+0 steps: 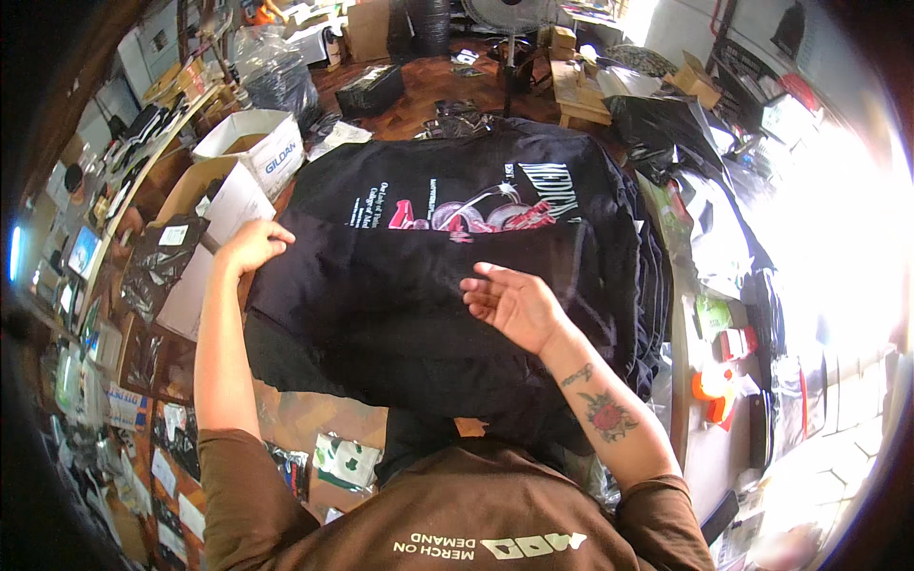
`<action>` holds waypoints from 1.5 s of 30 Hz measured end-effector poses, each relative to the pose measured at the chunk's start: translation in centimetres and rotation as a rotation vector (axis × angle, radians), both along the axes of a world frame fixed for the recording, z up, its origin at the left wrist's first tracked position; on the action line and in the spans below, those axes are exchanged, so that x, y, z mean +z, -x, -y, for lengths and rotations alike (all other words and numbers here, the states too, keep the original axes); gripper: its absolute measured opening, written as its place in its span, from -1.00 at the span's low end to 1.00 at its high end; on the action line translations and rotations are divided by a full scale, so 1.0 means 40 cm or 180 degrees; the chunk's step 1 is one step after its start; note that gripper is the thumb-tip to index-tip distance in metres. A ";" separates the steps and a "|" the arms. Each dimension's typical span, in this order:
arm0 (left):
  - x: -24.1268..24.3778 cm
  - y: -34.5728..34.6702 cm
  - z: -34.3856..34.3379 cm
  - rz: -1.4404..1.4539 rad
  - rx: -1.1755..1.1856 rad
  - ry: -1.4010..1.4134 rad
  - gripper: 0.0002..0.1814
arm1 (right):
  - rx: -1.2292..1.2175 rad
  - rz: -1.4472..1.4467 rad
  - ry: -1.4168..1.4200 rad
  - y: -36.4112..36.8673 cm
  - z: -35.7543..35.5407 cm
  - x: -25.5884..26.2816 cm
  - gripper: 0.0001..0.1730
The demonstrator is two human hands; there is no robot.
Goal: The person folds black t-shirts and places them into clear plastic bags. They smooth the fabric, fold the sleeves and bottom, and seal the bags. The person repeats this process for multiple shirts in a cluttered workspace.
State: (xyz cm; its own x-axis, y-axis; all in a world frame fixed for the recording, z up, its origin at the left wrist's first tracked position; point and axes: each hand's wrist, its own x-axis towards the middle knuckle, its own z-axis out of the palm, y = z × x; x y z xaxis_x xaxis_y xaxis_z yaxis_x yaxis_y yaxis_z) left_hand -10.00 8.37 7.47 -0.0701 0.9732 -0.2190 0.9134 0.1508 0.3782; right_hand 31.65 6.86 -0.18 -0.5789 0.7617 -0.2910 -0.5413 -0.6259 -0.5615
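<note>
A black printed T-shirt (428,300) lies across a thick pile of dark garments (650,285) in front of me. Part of it is folded over, and the fold's edge cuts across a pink and white print (471,214). At the left edge of the fold is my left hand (253,244), fingers bent and tips against the dark cloth; whether they pinch it is unclear. My right hand (510,303) is over the middle of the shirt, palm partly turned up, fingers loosely curled and apart, holding nothing.
Left of the pile stand an open white carton (282,153) and a cardboard box (214,189) with a black plastic bag (164,250). On the right-hand table lies an orange tape dispenser (714,392). A pedestal fan (510,43) stands beyond. Another person (75,182) is at far left.
</note>
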 end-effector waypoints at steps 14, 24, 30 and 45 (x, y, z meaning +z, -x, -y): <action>0.110 -0.551 -0.122 0.0650 -0.1702 -0.1523 -0.53 | -0.0422 0.1447 -0.0426 -0.220 -0.102 -0.047 -0.69; -0.283 -0.624 -0.010 -0.0331 -0.1140 -0.1504 -0.38 | -0.0705 0.4285 -0.4921 -0.348 0.062 0.061 -0.58; -0.210 -0.588 0.178 -0.0207 -0.2290 -0.1033 -0.29 | 0.0111 0.4136 -0.4727 -0.392 0.103 0.057 -0.64; 0.044 -0.362 0.123 0.1593 -0.0163 -0.3572 -0.77 | -0.2721 0.3342 -0.4171 -0.137 -0.061 0.321 -0.70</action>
